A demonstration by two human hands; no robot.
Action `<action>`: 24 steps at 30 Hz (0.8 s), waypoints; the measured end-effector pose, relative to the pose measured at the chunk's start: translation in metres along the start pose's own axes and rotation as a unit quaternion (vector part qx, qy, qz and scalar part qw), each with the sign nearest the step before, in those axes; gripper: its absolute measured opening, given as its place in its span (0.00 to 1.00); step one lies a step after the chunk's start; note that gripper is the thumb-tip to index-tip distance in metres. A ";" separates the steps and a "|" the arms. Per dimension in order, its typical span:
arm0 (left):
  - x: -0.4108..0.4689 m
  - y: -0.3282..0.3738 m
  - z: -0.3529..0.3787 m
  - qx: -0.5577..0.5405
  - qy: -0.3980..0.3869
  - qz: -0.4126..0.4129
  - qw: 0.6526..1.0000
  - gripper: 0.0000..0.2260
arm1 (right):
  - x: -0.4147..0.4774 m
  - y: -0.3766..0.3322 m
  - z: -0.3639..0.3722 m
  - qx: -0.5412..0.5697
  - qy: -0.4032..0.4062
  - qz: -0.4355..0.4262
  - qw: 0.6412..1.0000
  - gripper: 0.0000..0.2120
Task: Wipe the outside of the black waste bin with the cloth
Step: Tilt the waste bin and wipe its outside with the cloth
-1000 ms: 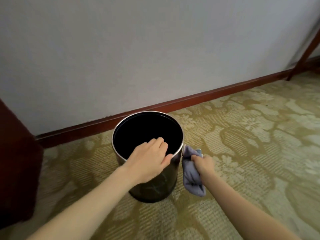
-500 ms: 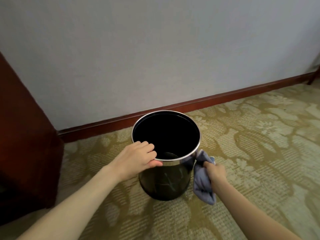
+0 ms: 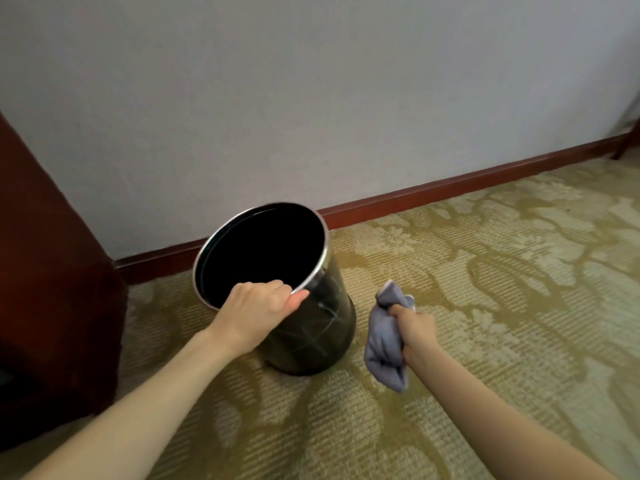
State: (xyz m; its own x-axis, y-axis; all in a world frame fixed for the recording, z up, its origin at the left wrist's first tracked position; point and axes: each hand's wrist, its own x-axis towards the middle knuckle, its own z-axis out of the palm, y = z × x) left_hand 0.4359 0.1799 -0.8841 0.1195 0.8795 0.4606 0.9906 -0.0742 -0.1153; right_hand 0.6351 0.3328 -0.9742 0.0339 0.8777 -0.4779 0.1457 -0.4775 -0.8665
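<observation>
The carpet (image 3: 485, 306) carries everything; it is patterned and runs back to the skirting (image 3: 450, 188) under a plain wall (image 3: 311, 81). A dark wooden unit (image 3: 45, 271) stands at the carpet's left edge.

The bin (image 3: 318, 327) stands near the carpet's far edge, between the wooden unit and open floor. It is tilted, mouth leaning left and toward you, base on the carpet. Its black side shows streaks or reflections; which, cannot be determined.

Your left hand (image 3: 256, 313) is closed over the near rim, fingers inside, thumb outside on the metal band. Your right hand (image 3: 415, 330) is a closed fist around the cloth (image 3: 384, 344), which is bunched and hangs below the fist. The cloth sits just beside the bin's right side, apart from it.

Risks, as judged:
- The bin rests on part of its base under a one-hand hold. A sideways wipe could slide it on the carpet or twist the rim out of your fingers.
- A bunched cloth offers little face; expect streaks unless you spread it.
- The wall-facing side is out of view and may get missed.

No brand, label or writing is legible anywhere.
</observation>
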 end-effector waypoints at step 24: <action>-0.051 -0.115 0.001 -0.130 0.170 -0.397 0.893 0.25 | -0.072 0.000 0.150 -0.100 -0.087 -0.418 0.899 0.23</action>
State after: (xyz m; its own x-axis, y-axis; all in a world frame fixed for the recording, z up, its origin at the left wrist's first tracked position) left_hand 0.3163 0.1436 -0.8950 -0.6567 0.5130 0.5528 0.7496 0.3636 0.5532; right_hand 0.4839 0.2635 -0.9609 -0.3222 0.8984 0.2984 0.2242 0.3787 -0.8980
